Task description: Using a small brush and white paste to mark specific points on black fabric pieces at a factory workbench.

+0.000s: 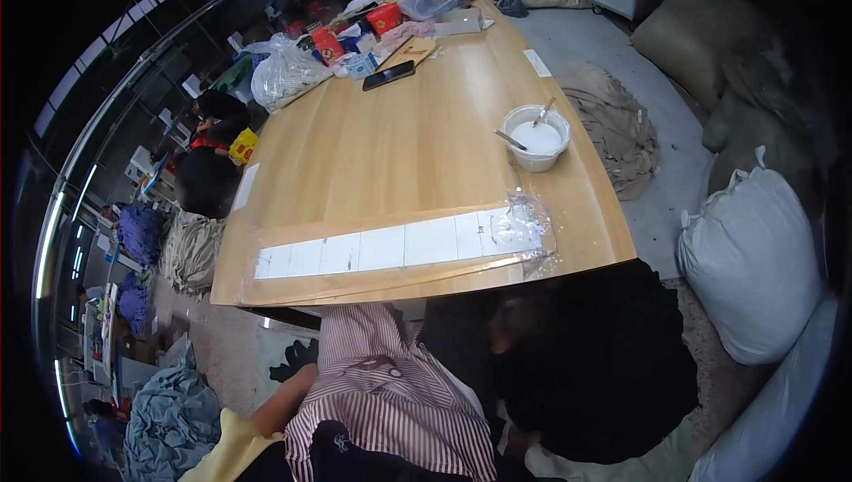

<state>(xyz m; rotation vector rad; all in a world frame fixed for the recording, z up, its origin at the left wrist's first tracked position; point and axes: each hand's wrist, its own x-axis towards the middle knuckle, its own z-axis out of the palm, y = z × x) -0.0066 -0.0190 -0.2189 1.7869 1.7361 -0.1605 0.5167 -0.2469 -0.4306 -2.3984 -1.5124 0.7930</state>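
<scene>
Handling black cloth (612, 375), seemingly; right hand (503, 333) blurred at its edge, left hand (300, 364) beside striped apron (413, 406); cannot tell either grip. Next likely needs secure hold.

Black cloth (612, 367) beside wooden table (408, 136)

Tabletop (399, 154): lt. brn, wood-grain. Bowl (538, 163): wht. Apron (390, 393): maroon/wht stripes. Cloth heap (612, 375): blk. Sleeve (220, 448): pale yel. Sack (754, 260): wht.
</scene>
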